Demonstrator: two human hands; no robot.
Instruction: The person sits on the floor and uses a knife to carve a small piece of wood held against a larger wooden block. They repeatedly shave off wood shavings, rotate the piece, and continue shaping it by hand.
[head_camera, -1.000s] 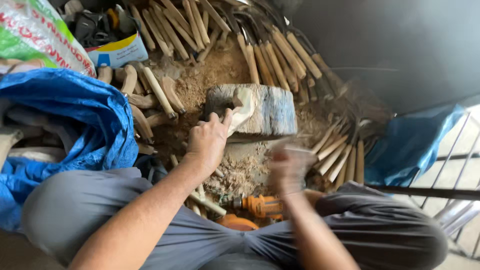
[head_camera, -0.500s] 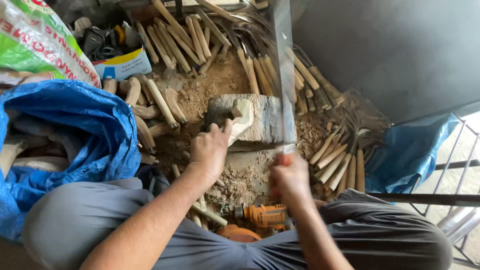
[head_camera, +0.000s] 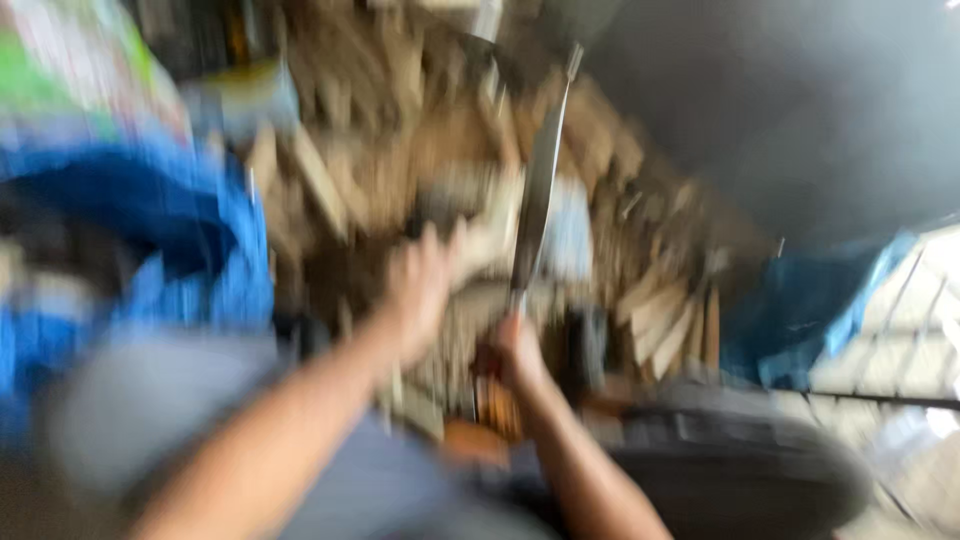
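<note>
Wood piece (head_camera: 490, 235) sits on the chopping block (head_camera: 570, 235), steadied by the left hand (head_camera: 420, 285). Right hand (head_camera: 515, 350) grips a raised long blade (head_camera: 540, 180) — fingers near the strike line risk a cut.

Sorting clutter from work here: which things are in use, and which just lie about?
In use:
- long blade, in right hand
- pale wood piece, at left hand
- chopping block

Lying about:
- wood sticks
- blue sheet
</note>
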